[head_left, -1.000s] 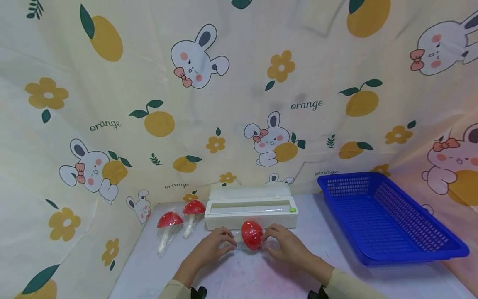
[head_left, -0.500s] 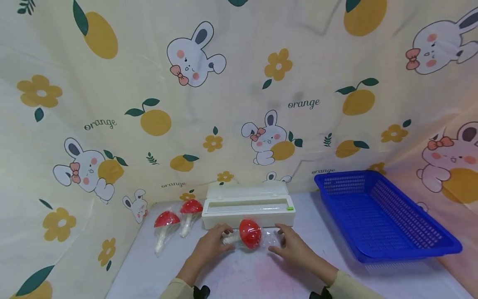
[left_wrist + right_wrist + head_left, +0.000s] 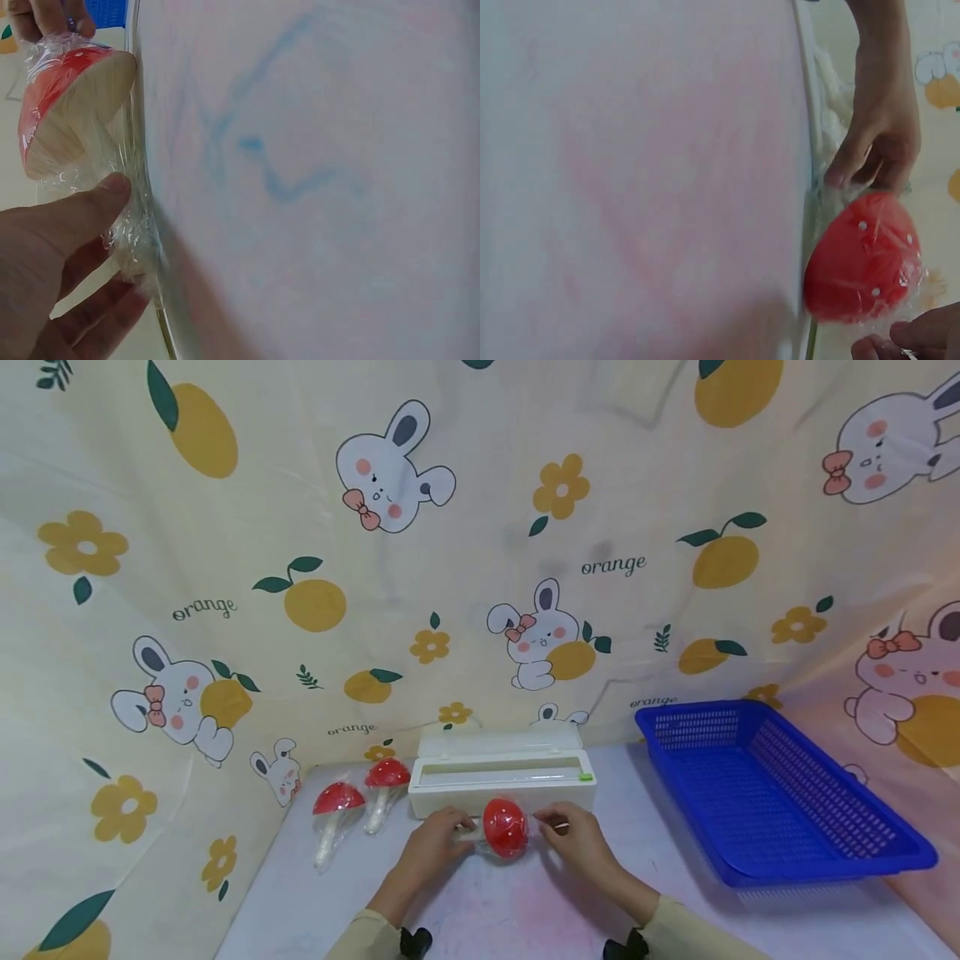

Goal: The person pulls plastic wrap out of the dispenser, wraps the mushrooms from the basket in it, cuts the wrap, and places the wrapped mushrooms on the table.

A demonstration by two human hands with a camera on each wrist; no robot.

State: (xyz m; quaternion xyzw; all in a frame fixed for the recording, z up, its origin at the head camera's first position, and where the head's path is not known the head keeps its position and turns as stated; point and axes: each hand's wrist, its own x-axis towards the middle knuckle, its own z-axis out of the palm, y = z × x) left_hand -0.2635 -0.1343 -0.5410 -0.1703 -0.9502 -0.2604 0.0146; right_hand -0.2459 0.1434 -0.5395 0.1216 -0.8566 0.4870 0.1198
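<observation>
A toy mushroom [image 3: 506, 829] with a red, white-dotted cap lies on its side in clear plastic wrap, its cap toward the right. My left hand [image 3: 433, 845] holds the wrapped stem; in the left wrist view the thumb presses one side and the fingers pass behind. On the cap side, my right hand [image 3: 583, 845] pinches the loose end of the plastic wrap [image 3: 533, 827]. The right wrist view shows those fingertips at its lower right corner, close to the cap. Part of the stem is hidden by the left hand.
Behind the hands stands a long white box [image 3: 502, 785] with its lid up, a green piece at its right end. Two wrapped mushrooms [image 3: 337, 802] lie at the left. A blue basket [image 3: 780, 802] sits at the right. A printed cloth [image 3: 450, 560] hangs behind.
The right hand came off the wrap and spread to the right, then returned and pinched it by the cap. The left hand moved along the stem and now grips it.
</observation>
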